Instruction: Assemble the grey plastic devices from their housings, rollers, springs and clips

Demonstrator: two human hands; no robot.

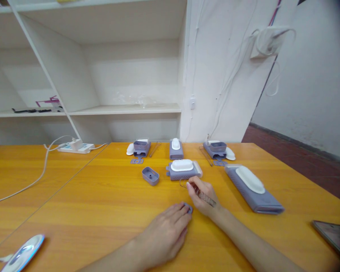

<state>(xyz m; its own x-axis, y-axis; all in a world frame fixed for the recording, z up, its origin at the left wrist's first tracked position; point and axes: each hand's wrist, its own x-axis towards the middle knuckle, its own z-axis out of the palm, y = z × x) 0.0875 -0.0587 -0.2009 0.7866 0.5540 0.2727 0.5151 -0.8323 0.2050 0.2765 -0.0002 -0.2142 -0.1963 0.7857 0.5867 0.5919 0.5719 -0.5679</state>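
Observation:
My right hand (201, 196) rests on the orange table (102, 196) and pinches a long thin metal spring (204, 196) that lies across its back. My left hand (167, 234) lies palm down beside it, fingertips touching a small grey-purple piece (188, 207). Just beyond the hands sits a grey-purple holder with a white ribbed insert (183, 169). A small open grey-purple box (150, 175) lies left of it. A long grey-purple case with a white oval top (252, 187) lies to the right.
Further back stand three more grey-purple assemblies (141, 147) (176, 148) (217, 149) with springs and flat clips beside them. A power strip (75, 146) with a cable lies at the back left. A phone (333, 234) lies at the right edge, a white device (24, 252) at the bottom left. White shelves stand behind.

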